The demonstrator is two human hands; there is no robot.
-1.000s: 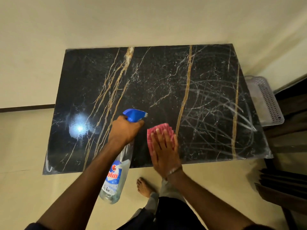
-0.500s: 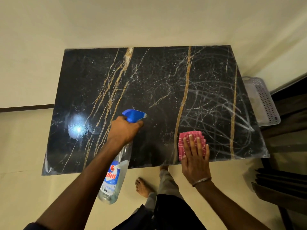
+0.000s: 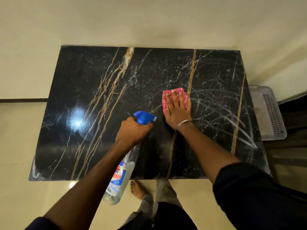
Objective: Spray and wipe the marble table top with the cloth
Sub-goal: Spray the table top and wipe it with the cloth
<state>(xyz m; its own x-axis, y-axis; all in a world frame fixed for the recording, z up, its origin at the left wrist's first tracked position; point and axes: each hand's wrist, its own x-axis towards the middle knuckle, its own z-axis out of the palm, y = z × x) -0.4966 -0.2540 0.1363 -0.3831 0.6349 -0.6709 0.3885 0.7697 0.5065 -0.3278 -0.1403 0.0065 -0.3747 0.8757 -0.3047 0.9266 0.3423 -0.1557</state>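
Head view: the right hand (image 3: 177, 110) lies flat, fingers spread, pressing the pink cloth (image 3: 174, 100) onto the marble table top (image 3: 93, 90) right of centre. Smeary streaks lie just right of it; the unwiped gloss stretches left. The left hand (image 3: 132, 131), nearer, is wrapped around the spray bottle (image 3: 123, 173).

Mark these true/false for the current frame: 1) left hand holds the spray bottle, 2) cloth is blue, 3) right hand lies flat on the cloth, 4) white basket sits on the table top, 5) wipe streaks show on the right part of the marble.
1. True: the left hand grips the spray bottle.
2. False: the cloth is pink; the bottle's trigger head is blue.
3. True: the right hand lies flat on it.
4. False: the white basket sits off the marble table top, beside its right edge.
5. True: pale arcs of wipe streaks show there.
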